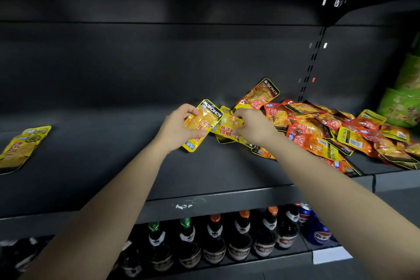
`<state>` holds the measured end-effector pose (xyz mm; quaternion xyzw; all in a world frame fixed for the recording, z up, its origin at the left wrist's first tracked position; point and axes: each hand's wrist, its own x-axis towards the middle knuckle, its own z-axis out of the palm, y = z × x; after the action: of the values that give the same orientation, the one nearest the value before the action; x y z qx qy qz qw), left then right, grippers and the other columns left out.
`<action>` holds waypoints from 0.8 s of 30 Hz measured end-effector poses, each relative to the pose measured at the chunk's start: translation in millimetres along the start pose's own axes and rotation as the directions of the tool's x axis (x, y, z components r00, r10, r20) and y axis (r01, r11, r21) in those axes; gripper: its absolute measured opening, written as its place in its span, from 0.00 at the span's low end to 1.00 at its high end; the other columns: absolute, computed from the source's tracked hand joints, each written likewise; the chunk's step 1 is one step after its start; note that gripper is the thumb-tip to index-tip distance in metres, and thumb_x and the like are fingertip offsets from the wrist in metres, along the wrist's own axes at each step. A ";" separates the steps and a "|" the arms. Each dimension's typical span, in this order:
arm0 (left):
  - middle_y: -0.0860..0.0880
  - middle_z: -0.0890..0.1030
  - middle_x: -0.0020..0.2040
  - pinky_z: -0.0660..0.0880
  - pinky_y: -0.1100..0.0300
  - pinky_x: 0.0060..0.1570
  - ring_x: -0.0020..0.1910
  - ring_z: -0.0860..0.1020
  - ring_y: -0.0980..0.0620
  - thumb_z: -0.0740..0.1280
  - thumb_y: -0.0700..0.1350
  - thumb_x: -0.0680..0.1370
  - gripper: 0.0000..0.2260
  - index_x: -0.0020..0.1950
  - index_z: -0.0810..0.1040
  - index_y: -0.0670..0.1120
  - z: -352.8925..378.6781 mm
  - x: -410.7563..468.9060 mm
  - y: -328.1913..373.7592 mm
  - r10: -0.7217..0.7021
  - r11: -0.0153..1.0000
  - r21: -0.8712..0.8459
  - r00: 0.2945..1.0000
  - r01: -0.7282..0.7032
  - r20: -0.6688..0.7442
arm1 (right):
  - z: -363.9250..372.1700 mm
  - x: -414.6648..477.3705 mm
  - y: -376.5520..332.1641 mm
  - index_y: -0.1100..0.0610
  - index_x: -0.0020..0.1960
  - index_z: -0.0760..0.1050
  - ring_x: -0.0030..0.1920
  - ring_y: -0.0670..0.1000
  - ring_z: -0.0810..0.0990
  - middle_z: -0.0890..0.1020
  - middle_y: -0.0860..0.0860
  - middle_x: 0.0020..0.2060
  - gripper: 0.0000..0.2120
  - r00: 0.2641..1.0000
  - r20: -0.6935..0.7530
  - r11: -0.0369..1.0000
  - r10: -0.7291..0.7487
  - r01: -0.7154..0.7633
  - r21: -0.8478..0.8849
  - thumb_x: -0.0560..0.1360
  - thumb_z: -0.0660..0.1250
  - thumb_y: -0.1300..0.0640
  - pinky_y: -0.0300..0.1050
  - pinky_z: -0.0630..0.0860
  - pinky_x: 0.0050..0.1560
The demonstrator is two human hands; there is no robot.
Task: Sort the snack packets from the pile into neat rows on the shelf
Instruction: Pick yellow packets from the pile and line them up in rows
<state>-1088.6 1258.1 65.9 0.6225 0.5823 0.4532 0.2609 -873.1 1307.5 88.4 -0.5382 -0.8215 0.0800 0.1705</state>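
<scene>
Left hand: my fingers grasp a glossy yellow foil snack packet, thumb on its upper edge; packet tilted, black KONCHEW band at the top, held over the dark grey metal shelf.

Right hand just beside it; fingers pinch a second yellow foil packet at the left edge of the loose pile of orange-red and yellow packets; the two held packets overlap.

Pile sprawls over the shelf's right part; one orange packet leans up against the back wall.

Far left of the shelf: a few flat yellow packets, overlapping, well apart from the pile.

Far right: green bags. Shelf below: dark glass bottles in a row.
</scene>
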 end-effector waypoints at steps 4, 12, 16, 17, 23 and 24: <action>0.53 0.79 0.51 0.80 0.48 0.43 0.47 0.80 0.48 0.78 0.37 0.59 0.26 0.50 0.74 0.58 -15.6 -10.8 -2.5 0.004 1.000 0.013 1.000 -0.004 0.014 | 5.0 5.0 -6.6 0.55 0.66 0.72 0.59 0.58 0.77 0.79 0.54 0.58 0.24 0.997 -0.073 0.999 0.027 -0.025 0.026 0.72 0.73 0.56 0.47 0.73 0.50; 0.46 0.83 0.44 0.79 0.50 0.38 0.38 0.81 0.47 0.80 0.39 0.55 0.29 0.48 0.72 0.57 -57.5 -26.0 -15.0 -0.137 0.990 -0.052 0.986 0.132 -0.092 | 14.9 17.3 -43.6 0.54 0.62 0.74 0.58 0.59 0.77 0.80 0.55 0.56 0.19 0.994 -0.109 0.999 0.017 -0.013 0.035 0.72 0.72 0.55 0.46 0.71 0.48; 0.49 0.81 0.37 0.74 0.60 0.31 0.32 0.78 0.54 0.80 0.35 0.58 0.21 0.43 0.75 0.47 -82.0 -33.2 -19.9 -0.176 0.974 -0.168 0.977 0.154 -0.122 | 22.2 24.5 -68.4 0.53 0.54 0.76 0.55 0.58 0.77 0.81 0.55 0.51 0.14 0.994 -0.105 0.995 0.009 0.001 0.099 0.70 0.73 0.57 0.48 0.74 0.49; 0.51 0.79 0.35 0.73 0.63 0.29 0.30 0.77 0.56 0.80 0.33 0.60 0.18 0.42 0.76 0.46 -89.7 -35.9 -21.0 -0.187 0.968 -0.192 0.975 0.163 -0.117 | 24.2 26.5 -75.6 0.53 0.53 0.76 0.54 0.58 0.78 0.81 0.54 0.50 0.13 0.995 -0.102 0.994 0.011 0.001 0.112 0.70 0.73 0.57 0.48 0.75 0.48; 0.48 0.81 0.37 0.78 0.57 0.40 0.36 0.80 0.50 0.77 0.31 0.64 0.14 0.40 0.78 0.46 -142.6 -49.5 -37.0 -0.236 0.927 -0.324 0.966 0.190 -0.108 | 41.7 37.5 -123.2 0.49 0.44 0.73 0.50 0.58 0.79 0.81 0.53 0.46 0.10 0.996 -0.085 0.984 0.001 0.014 0.177 0.68 0.74 0.56 0.48 0.74 0.45; 0.47 0.81 0.38 0.79 0.56 0.42 0.37 0.80 0.49 0.77 0.31 0.64 0.14 0.41 0.78 0.46 -150.6 -51.5 -39.6 -0.241 0.921 -0.338 0.964 0.192 -0.111 | 45.1 39.1 -131.3 0.48 0.43 0.72 0.50 0.58 0.79 0.81 0.52 0.45 0.11 0.997 -0.079 0.982 -0.001 0.015 0.186 0.67 0.74 0.55 0.48 0.75 0.45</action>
<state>-1234.1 1185.5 87.0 0.4667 0.5831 0.5567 0.3636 -1016.3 1292.0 95.5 -0.5193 -0.8052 0.1348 0.2526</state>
